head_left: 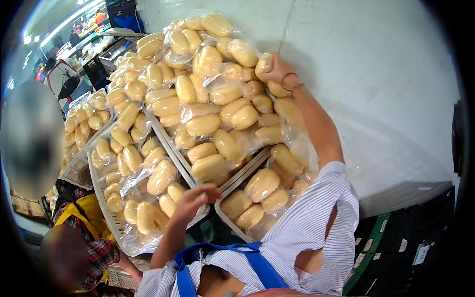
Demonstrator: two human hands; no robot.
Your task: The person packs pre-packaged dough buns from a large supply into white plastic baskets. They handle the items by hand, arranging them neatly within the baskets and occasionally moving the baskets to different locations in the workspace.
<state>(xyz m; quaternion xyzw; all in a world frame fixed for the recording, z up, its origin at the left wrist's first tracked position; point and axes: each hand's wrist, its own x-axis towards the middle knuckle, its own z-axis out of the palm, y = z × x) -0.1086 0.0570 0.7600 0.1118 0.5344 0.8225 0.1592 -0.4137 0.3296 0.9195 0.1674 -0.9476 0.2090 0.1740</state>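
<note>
Pale yellow, oblong, potato-like pieces in clear plastic bags are heaped high in white crates. At the far right of the heap, beside the wall, my right hand (278, 71) is closed around a bagged pale yellow piece (264, 64). The rest of its bag is partly hidden by my arm. Lower down, my left hand (197, 199) is over the spot where the crates' corners meet, its fingers loosely stretched to the right. I see nothing held in it. Bagged pieces fill the left crate (110, 218) and the near right crate (225, 218) on either side.
A pale wall (376, 74) rises along the right. Dark stacked crates (405, 242) with green edges stand at the lower right. Close on the left is another person in a plaid sleeve and yellow apron (94, 213). Another full crate (81, 166) stands farther left.
</note>
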